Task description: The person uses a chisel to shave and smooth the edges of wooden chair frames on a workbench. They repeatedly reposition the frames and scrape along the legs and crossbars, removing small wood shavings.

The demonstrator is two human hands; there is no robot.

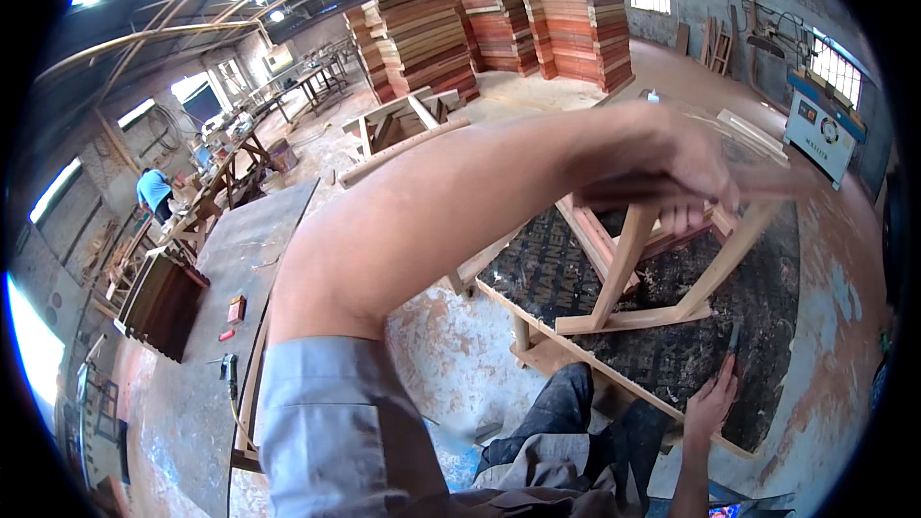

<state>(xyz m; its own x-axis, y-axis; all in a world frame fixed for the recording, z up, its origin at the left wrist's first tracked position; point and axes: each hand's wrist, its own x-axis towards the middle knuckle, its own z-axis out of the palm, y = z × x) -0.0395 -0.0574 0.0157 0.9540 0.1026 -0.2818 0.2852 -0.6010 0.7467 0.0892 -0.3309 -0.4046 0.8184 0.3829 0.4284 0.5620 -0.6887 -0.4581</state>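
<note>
My left arm reaches across the view. Its hand (686,168), blurred by motion, is closed around a reddish-brown wooden bar (619,192). Just below stands a small wooden frame, with pale slanting legs (622,273) and a pale bottom rail (633,318). Reddish rails (587,235) show behind those legs; my left hand and forearm hide part of the upper frame. At the near right of the worktable, my right hand (712,401) is closed on a slim, dark grey tool (735,338) whose exact kind I cannot make out.
The black-topped worktable (537,269) has a pale wooden edge. On the left, a long grey table (182,422) carries an air blow gun (228,374) and a small red box (236,309). Tall timber stacks (422,38) stand behind. A person in blue (153,190) works far left.
</note>
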